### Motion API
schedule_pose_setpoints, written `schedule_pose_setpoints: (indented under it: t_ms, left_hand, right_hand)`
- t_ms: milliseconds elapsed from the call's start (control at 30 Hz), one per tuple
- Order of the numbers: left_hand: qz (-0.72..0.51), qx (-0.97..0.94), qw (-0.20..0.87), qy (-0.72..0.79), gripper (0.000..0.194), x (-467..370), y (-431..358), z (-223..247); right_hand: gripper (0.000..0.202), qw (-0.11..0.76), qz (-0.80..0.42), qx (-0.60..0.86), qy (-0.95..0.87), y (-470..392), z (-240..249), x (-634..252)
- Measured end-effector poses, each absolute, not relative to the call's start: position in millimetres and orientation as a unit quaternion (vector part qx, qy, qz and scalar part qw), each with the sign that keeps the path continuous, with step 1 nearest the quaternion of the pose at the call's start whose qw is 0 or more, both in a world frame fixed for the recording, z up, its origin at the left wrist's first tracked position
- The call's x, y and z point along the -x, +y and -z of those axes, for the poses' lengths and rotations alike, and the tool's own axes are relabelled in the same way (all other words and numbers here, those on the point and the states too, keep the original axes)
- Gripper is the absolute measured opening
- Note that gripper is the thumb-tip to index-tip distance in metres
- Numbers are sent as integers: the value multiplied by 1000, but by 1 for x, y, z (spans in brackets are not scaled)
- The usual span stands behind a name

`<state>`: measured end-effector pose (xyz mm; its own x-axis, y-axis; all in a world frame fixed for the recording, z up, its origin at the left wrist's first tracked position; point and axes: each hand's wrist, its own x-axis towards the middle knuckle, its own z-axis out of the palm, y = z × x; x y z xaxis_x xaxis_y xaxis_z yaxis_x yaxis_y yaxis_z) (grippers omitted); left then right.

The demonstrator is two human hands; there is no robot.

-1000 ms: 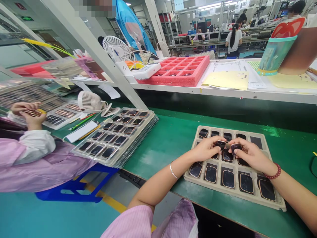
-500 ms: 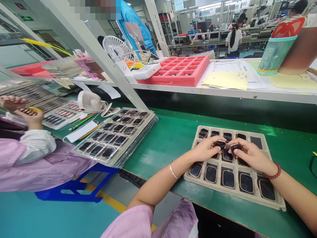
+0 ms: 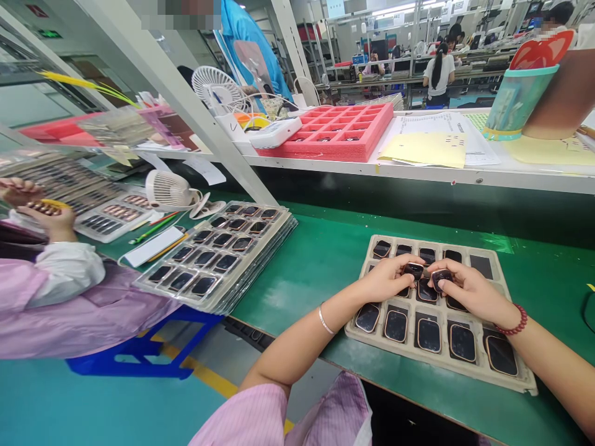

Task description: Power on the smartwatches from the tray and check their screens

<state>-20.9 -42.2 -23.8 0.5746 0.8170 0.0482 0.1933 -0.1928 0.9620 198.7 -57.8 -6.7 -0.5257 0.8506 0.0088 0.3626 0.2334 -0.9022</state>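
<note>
Pinching a small dark watch piece (image 3: 413,270), the left hand (image 3: 391,277) is just beside the right hand (image 3: 468,291), which pinches a second watch piece (image 3: 441,279) in the same way. Both are over a pale tray (image 3: 411,339), where more shiny dark pieces (image 3: 428,334) sit in little slots, and the tray lies on a green desk (image 3: 325,272). To the left is a stack of clear trays (image 3: 267,254) near a white fan (image 3: 167,189), and a pink box (image 3: 320,151) sits on the shelf (image 3: 418,171) behind.
</note>
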Motion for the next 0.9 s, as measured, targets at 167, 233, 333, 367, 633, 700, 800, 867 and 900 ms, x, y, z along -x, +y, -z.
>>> schedule_pose_setpoints:
  t_ms: [167, 233, 333, 367, 633, 700, 800, 867, 900]
  left_hand:
    - [-293, -716, 523, 358, 43, 21, -43, 24]
    - [-290, -719, 520, 359, 43, 21, -42, 25]
    - [-291, -722, 516, 358, 42, 21, -42, 25]
    - [-291, -723, 514, 358, 42, 21, -42, 24]
    - [-290, -724, 513, 358, 42, 21, -43, 22]
    - [-290, -725, 514, 356, 42, 22, -43, 22]
    - [-291, -726, 512, 355, 41, 22, -42, 23]
    - [-290, -728, 509, 356, 41, 22, -42, 23]
    - [-290, -728, 509, 356, 41, 22, -42, 23]
  right_hand:
    - [20, 261, -463, 414, -739, -58, 6, -199]
    - [20, 259, -462, 415, -740, -58, 7, -199]
    - [21, 258, -460, 415, -741, -58, 7, -199]
    - [21, 258, -459, 415, -742, -58, 7, -199]
    - [22, 260, -445, 412, -752, -57, 8, -199]
    - [23, 259, -442, 412, -754, -57, 7, -199]
    - [23, 257, -442, 411, -755, -57, 7, -199]
    - [23, 256, -440, 409, -757, -57, 6, -199]
    - [23, 257, -438, 408, -759, -57, 6, -199]
